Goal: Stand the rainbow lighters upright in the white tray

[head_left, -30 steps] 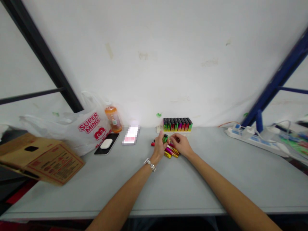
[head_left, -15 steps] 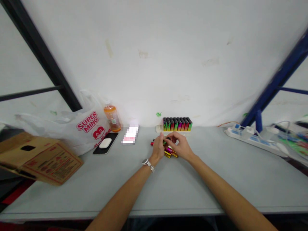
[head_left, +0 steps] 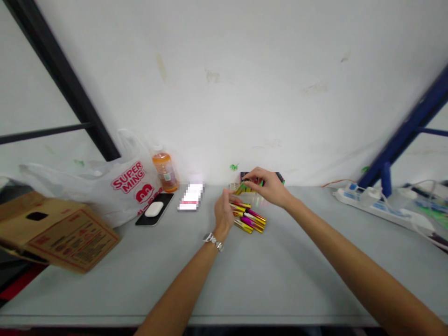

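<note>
My right hand pinches a shiny green-and-yellow lighter between thumb and fingers, holding it tilted above the table. Close by on the left is my left hand, its fingers apart and reaching toward the low end of that lighter; whether they touch it I cannot tell. Beside and partly behind the left hand lies a loose pile of metallic yellow, red and purple lighters. Against the wall, a row of upright lighters with black tops is mostly covered by my right hand.
On the left stand an open cardboard box, a white plastic bag and an orange bottle. A black phone carries a white case. A blurred-out bright item lies nearby. A power strip is at right.
My right hand has moved up and away from my left hand with the green-and-yellow lighter, in front of the upright row. The left hand shifted slightly left, uncovering more of the pile.
</note>
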`<state>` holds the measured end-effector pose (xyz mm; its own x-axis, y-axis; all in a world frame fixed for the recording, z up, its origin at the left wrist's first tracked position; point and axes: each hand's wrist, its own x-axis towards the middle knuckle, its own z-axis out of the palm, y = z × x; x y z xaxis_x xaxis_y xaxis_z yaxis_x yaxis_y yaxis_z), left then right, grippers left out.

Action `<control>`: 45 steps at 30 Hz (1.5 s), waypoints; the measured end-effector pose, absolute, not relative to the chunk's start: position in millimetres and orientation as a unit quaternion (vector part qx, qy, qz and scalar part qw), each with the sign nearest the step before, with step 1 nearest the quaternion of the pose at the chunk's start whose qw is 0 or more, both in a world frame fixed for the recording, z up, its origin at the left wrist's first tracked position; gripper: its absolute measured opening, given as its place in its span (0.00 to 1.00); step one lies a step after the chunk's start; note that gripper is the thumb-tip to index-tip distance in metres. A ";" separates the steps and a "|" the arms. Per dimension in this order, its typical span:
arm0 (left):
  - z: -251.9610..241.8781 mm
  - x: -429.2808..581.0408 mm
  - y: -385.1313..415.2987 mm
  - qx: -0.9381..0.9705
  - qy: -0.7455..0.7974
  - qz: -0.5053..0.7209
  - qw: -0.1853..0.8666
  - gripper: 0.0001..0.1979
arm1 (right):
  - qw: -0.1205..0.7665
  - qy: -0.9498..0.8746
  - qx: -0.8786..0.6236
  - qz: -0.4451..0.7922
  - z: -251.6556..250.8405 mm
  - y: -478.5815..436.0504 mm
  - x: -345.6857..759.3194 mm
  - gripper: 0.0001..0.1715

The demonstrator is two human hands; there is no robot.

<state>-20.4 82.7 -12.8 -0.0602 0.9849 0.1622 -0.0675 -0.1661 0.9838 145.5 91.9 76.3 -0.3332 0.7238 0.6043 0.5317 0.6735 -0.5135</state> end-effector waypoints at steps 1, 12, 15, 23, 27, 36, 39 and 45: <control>-11.9 -24.0 84.9 0.515 0.473 0.581 0.416 0.36 | 0.415 -0.811 -0.397 0.114 85.1 101.5 144.9 0.12; -29.0 -38.1 104.4 0.645 0.548 0.487 0.215 0.23 | 0.162 -0.865 -0.471 -0.060 114.7 186.1 110.3 0.12; -32.2 -35.5 103.7 0.660 0.549 0.464 0.219 0.23 | 0.089 -0.860 -0.493 -0.092 107.8 198.0 101.6 0.13; -30.9 -33.3 97.9 0.684 0.560 0.418 0.207 0.24 | -0.007 -0.845 -0.518 -0.137 92.0 208.9 88.1 0.14; -27.5 -32.1 94.5 0.688 0.566 0.408 0.201 0.25 | -0.012 -0.841 -0.523 -0.142 86.7 209.5 88.1 0.14; -30.0 -32.8 95.4 0.689 0.562 0.417 0.191 0.25 | 0.036 -0.820 -0.544 -0.176 65.9 194.7 86.6 0.17; -28.2 -32.0 93.5 0.701 0.559 0.408 0.172 0.25 | 0.081 -0.802 -0.553 -0.209 53.5 187.9 86.7 0.18; -22.5 -30.4 88.9 0.713 0.572 0.374 0.156 0.25 | 0.129 -0.782 -0.564 -0.233 36.5 178.4 90.2 0.21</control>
<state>-30.4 88.9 -22.5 0.0651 0.9324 0.3554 0.6989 -0.2968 0.6507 90.2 178.4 36.5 -0.3305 0.8215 0.4646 0.9418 0.2551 0.2190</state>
